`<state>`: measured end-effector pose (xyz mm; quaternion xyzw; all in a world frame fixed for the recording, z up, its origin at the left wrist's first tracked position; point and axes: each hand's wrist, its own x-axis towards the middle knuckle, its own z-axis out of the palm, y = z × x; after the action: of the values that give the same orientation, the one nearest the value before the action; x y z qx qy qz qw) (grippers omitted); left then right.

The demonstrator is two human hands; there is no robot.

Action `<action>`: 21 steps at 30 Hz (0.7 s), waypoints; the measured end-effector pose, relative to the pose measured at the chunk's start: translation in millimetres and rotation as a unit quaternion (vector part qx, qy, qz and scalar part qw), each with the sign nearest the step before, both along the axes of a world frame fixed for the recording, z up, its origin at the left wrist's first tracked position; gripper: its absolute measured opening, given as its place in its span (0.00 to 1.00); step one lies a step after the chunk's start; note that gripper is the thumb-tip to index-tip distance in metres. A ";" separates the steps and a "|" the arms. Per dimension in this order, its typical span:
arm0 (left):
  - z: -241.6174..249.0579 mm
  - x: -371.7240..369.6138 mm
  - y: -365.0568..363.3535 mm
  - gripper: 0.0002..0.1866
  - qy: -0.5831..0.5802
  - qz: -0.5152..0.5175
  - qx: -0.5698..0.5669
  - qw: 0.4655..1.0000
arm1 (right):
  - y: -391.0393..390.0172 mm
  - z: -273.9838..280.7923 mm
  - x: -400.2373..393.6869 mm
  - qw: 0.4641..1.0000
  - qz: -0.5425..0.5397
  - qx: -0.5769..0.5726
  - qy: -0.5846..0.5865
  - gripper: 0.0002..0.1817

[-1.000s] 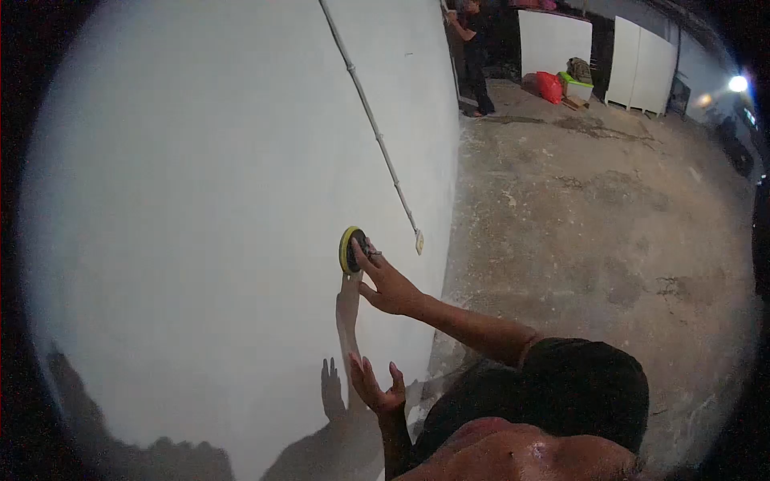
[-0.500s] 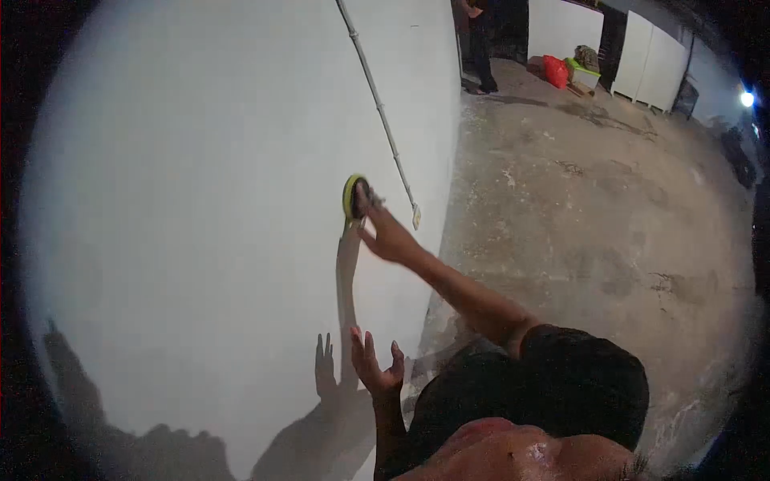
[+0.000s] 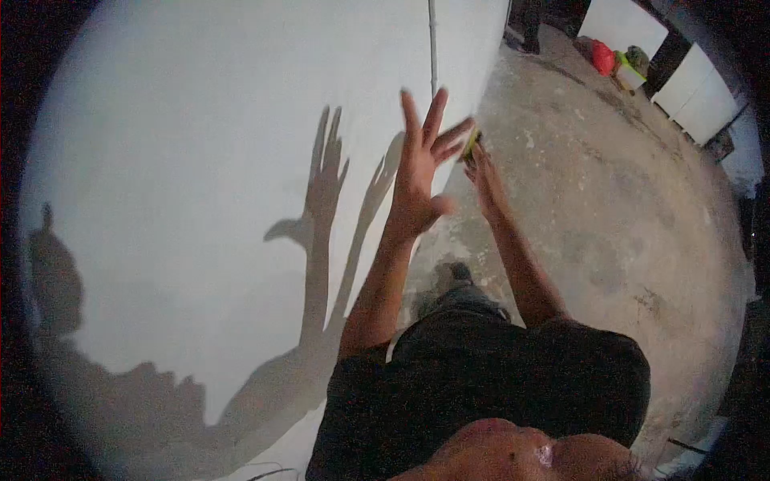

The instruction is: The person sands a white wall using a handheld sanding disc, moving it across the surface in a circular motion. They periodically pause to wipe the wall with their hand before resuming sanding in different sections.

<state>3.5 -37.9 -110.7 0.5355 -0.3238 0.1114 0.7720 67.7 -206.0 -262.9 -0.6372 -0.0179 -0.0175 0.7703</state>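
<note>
Past the black shirt (image 3: 481, 385) in the lower middle of the frame, the likeliest trouble was a knock: the left hand (image 3: 415, 188), at upper centre, had its fingers splayed so near the yellow-edged pad (image 3: 473, 143) that a fingertip might have clipped it. It was empty, thumb out to the right, fingers pointing up, its forearm rising from the lower centre. Beyond it, right of centre, the right hand (image 3: 485, 180) had the pad gripped at its fingertips, arm stretched up the frame; a slack grip, its exact contact too blurred to judge, might have let the pad drop to the concrete floor (image 3: 577, 200). Farther off, the pipe (image 3: 433, 48) on the white wall (image 3: 200, 160) could have snagged a careless sweep. A red bag (image 3: 602, 58) lay at upper right.
</note>
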 end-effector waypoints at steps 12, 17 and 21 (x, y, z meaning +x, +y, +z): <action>88.9 123.3 -89.0 0.48 -0.344 0.254 0.185 0.885 | -135.6 -58.6 -10.6 0.977 -0.144 0.000 0.159 0.51; 76.3 135.6 -105.2 0.06 -0.348 0.234 0.258 0.870 | -161.4 -62.6 4.1 0.979 -0.151 -0.014 0.136 0.53; 72.3 145.8 -116.1 0.07 -0.339 0.256 0.272 0.864 | -167.1 -53.0 35.9 0.979 -0.162 -0.030 0.117 0.52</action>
<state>149.3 -154.0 -38.4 0.7176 -0.4344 0.3870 0.3828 103.6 -373.1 -315.8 -0.6519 0.1759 -0.0670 0.7345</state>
